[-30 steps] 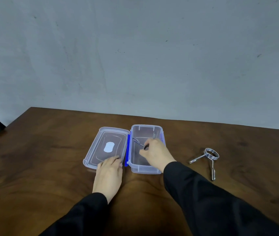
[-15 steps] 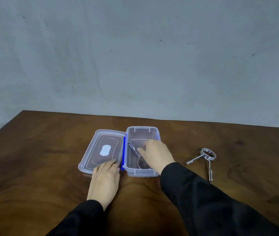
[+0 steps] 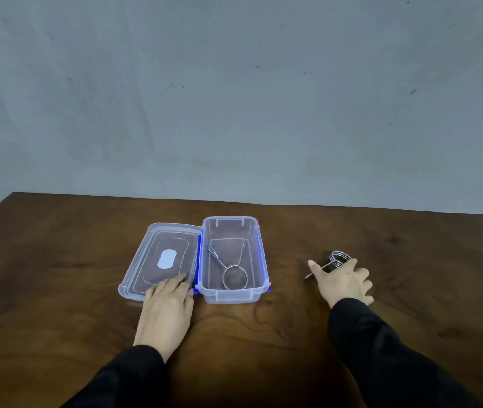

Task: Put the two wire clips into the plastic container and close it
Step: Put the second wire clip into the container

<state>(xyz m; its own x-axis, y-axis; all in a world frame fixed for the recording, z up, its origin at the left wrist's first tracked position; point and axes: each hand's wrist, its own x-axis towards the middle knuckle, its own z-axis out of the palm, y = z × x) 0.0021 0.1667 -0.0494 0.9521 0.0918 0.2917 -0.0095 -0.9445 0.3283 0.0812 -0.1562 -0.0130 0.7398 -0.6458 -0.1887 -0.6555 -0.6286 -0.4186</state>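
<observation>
The clear plastic container [image 3: 230, 296] with blue hinges stands open at the middle of the table. Its lid [image 3: 157, 245] is folded flat to the left. One metal wire clip [image 3: 216, 257] lies inside on the bottom, ring end toward me. The second wire clip [image 3: 339, 256] lies on the table to the right of the container. My right hand [image 3: 341, 282] is spread over that clip's legs with the thumb out to the left; only the coil and a leg tip show. My left hand [image 3: 168, 310] lies flat on the lid's near right corner.
The dark wooden table [image 3: 57, 290] runs to a far edge against a grey wall [image 3: 234, 98]. Its left corner slopes off at the upper left. Both my black sleeves reach in from the bottom.
My right hand has let go of the first clip, left it in the container and moved right onto the second clip. My left hand stays on the lid.
</observation>
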